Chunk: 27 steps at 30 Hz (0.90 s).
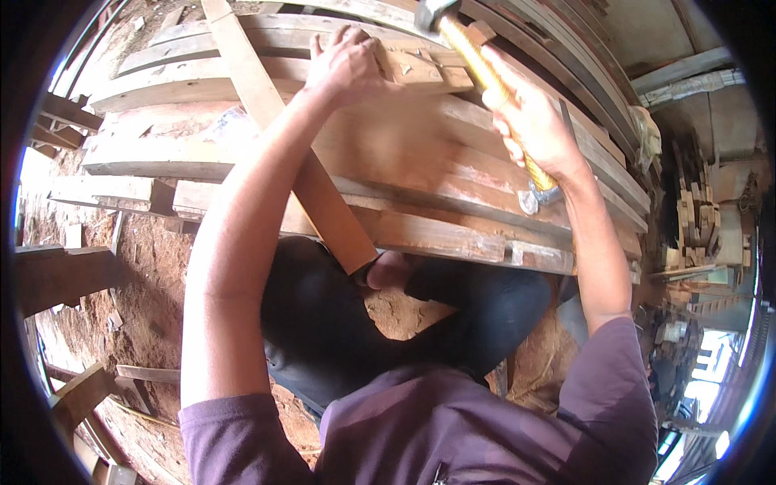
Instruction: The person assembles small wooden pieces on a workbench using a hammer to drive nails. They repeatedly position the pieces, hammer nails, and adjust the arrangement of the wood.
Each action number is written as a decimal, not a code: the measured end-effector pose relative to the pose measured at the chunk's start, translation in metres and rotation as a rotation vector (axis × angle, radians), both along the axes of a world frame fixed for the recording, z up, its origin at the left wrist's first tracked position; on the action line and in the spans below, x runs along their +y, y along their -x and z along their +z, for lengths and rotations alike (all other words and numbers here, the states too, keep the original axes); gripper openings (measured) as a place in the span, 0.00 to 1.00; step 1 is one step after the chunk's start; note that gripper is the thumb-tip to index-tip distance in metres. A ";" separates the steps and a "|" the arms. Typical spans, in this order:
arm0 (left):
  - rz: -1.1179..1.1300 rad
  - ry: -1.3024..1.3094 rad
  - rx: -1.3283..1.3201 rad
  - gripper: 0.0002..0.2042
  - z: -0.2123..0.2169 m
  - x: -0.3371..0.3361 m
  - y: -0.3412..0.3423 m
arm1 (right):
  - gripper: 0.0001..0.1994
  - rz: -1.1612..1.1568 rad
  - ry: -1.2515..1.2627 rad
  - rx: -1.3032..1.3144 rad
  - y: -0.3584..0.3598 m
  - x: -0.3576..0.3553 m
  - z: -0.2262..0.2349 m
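My right hand [533, 121] is wrapped round the yellow handle of a hammer [477, 66], raised above the timber with its dark metal head toward the far side. My left hand [347, 69] grips the left end of a short wooden block [420, 71], which lies across the stacked beams. A few small shiny bits show on the block's top; I cannot tell what they are. Beneath my left forearm, a long flat plank [330, 212] slants over the beams, its near end by my foot.
Long rough beams [453, 230] lie side by side before my crossed legs. Clear plastic scraps [529, 199] rest on them. At the left, timber pieces [65, 279] stand over a dirt floor littered with chips. More wood [697, 214] leans at the far right.
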<state>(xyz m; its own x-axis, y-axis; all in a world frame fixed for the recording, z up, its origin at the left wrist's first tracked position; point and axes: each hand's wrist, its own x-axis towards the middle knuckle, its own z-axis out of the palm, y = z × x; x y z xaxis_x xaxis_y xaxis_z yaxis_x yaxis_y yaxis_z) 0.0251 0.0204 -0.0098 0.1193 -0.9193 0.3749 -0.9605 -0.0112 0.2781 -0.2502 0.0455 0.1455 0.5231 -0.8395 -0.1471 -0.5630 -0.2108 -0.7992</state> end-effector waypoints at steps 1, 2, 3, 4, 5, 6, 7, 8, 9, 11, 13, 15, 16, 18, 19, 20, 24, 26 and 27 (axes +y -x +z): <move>-0.028 0.023 0.019 0.54 -0.001 0.000 0.001 | 0.35 -0.008 0.038 -0.051 0.002 -0.001 0.003; -0.034 0.012 0.027 0.54 -0.001 0.000 0.000 | 0.34 0.019 0.122 -0.139 0.005 -0.002 0.007; -0.030 0.026 0.023 0.54 -0.001 0.001 -0.001 | 0.34 0.087 0.190 -0.234 0.004 -0.001 0.005; -0.042 0.008 0.054 0.54 0.000 0.000 -0.001 | 0.35 0.026 0.167 -0.207 0.005 0.001 0.007; -0.036 -0.024 0.049 0.54 0.000 0.001 -0.001 | 0.35 0.005 0.176 -0.152 0.002 0.003 0.001; -0.033 -0.004 0.035 0.53 0.001 0.000 -0.002 | 0.35 -0.021 0.188 -0.097 -0.001 0.006 -0.006; -0.026 0.009 0.007 0.53 0.002 0.000 -0.001 | 0.35 -0.030 0.172 -0.012 -0.004 0.008 -0.013; -0.027 -0.012 0.031 0.54 0.003 0.000 -0.001 | 0.36 0.004 0.130 0.164 -0.006 0.007 -0.016; -0.028 -0.016 0.036 0.54 0.004 0.000 0.000 | 0.36 0.066 0.163 0.266 -0.006 0.007 -0.016; 0.000 -0.028 0.010 0.54 0.005 0.003 0.001 | 0.36 -0.006 -0.061 0.189 -0.005 0.003 -0.012; 0.012 -0.064 0.024 0.54 0.007 0.003 0.001 | 0.36 -0.031 -0.004 0.054 0.002 0.004 -0.004; -0.007 -0.048 0.035 0.53 0.008 0.004 0.001 | 0.36 0.093 0.088 -0.224 0.002 0.004 0.000; -0.011 -0.076 0.042 0.53 0.008 0.003 0.000 | 0.36 0.081 0.123 -0.280 0.001 0.003 0.001; -0.016 -0.097 0.028 0.54 0.007 0.000 0.000 | 0.38 0.062 0.199 -0.325 -0.005 0.005 -0.006; -0.012 -0.099 0.040 0.53 0.006 -0.001 0.000 | 0.38 0.024 0.208 -0.257 -0.012 0.005 -0.014; -0.003 -0.054 0.041 0.52 0.005 0.000 0.001 | 0.37 -0.006 0.112 -0.074 -0.014 0.005 -0.017; 0.025 -0.032 0.010 0.53 0.002 0.003 0.003 | 0.36 0.026 -0.107 0.062 -0.013 0.000 -0.013; 0.009 -0.014 0.019 0.54 0.002 0.004 0.004 | 0.36 0.050 -0.044 -0.041 -0.003 -0.001 0.000; 0.026 -0.024 0.011 0.54 0.003 0.003 0.003 | 0.36 0.036 0.031 -0.088 0.001 -0.001 0.007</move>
